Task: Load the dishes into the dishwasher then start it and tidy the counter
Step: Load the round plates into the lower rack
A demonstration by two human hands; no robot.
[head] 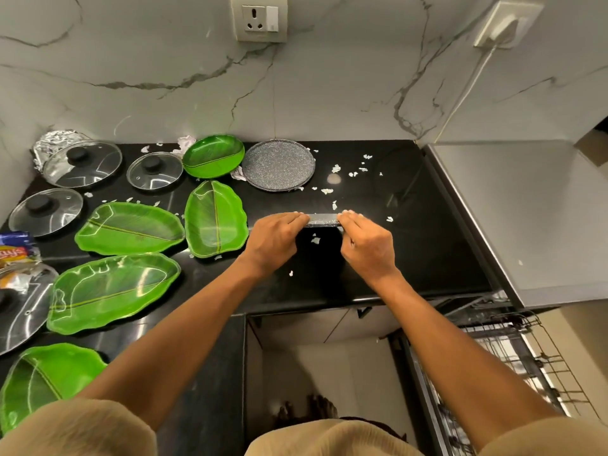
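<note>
Marble-veined wall (329, 93) is filling the upper half of the frame, carrying a socket (259, 18) at top centre and a plugged-in white adapter (503, 29) at upper right.
Black bench (411, 251) is running across the middle of the frame, strewn with white scraps (335, 168).
Grey appliance top (526, 218) is sitting at right, just beside the bench.
Dishwasher rack (513, 350), wire, is standing pulled out at lower right, below the bench edge.
Green leaf-shaped plates, six: one at lower left corner (36, 383); one above it (112, 291); one at centre left (131, 228); one upright-oriented just left of the hands (215, 218); one rounder by the wall (214, 156). Count of five is showing clearly.
Speckled grey round plate (279, 165) is lying flat by the wall, just right of the rounder green plate.
Glass lids with black knobs, three, are lying at upper left (82, 162), (154, 169), (46, 212); a steel lid (19, 311) is showing at the left edge.
Foil wad (56, 143) is sitting behind the lids; snack packets (14, 248) at the left edge.
Second speckled grey plate (324, 219) is being held edge-on above the bench at frame centre.
Left hand (273, 238): grip pinching the plate's left rim.
Right hand (368, 245): grip pinching the plate's right rim.
</note>
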